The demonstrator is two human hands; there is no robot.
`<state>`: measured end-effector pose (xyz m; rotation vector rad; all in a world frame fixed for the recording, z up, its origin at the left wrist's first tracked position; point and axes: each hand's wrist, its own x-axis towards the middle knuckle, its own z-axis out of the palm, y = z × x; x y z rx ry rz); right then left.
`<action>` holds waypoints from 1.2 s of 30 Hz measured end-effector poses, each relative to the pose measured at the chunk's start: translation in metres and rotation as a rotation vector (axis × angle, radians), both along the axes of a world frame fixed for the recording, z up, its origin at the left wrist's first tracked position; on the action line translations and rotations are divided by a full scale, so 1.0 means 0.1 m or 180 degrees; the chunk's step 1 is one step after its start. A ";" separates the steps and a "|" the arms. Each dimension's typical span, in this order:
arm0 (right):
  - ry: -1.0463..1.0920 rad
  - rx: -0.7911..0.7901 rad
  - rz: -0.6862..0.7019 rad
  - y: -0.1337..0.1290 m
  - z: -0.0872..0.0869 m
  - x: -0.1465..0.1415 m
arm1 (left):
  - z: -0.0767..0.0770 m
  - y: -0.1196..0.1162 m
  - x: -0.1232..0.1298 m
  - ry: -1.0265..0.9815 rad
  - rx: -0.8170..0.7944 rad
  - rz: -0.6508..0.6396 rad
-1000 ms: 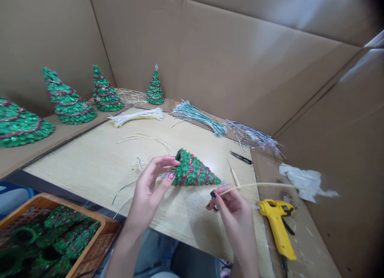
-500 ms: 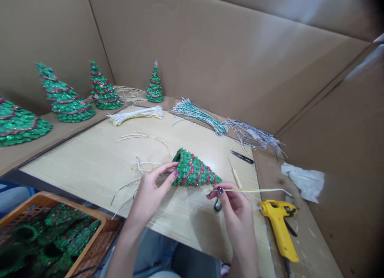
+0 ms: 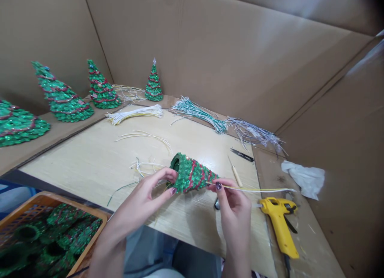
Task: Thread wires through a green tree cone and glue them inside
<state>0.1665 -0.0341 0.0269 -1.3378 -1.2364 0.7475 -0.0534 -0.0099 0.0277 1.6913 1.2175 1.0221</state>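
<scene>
A small green Christmas tree (image 3: pixel 193 172) with red garland lies on its side over the table, its hollow base facing left. My left hand (image 3: pixel 150 192) is closed around the rim of that base, thumb below and fingers at the opening. Between the thumb and fingers of my right hand (image 3: pixel 231 196) is pinched a thin yellow-and-white wire (image 3: pixel 264 189). Its near end meets the tree's side close to the tip; the long end trails right. Whether the end has entered the tree I cannot tell. Loose wires (image 3: pixel 144 166) lie beside the base.
A yellow glue gun (image 3: pixel 279 224), a wooden-handled awl (image 3: pixel 236 176) and black snips (image 3: pixel 242 155) lie at right. Wire bundles (image 3: pixel 199 115) line the back. Decorated trees (image 3: pixel 63 96) stand along the left edge. An orange basket (image 3: pixel 102 230) holds more trees.
My right hand has brought the wire's end leftward to the tree's side near the tip. The tree has turned slightly, its open base facing me more, and my left hand has shifted its hold.
</scene>
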 end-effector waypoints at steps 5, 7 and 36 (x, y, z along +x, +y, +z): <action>0.0014 0.0007 -0.0067 0.00 0.00 0.00 | -0.02 -0.01 -0.07 0.0416 0.0146 -0.0180; 0.0034 0.0071 -0.0121 0.00 0.01 -0.01 | -0.05 -0.02 -0.10 0.0555 0.0213 -0.0251; 0.0117 0.0266 0.0316 -0.07 0.11 -0.16 | 0.11 -0.11 -0.17 0.1333 0.0069 -0.1211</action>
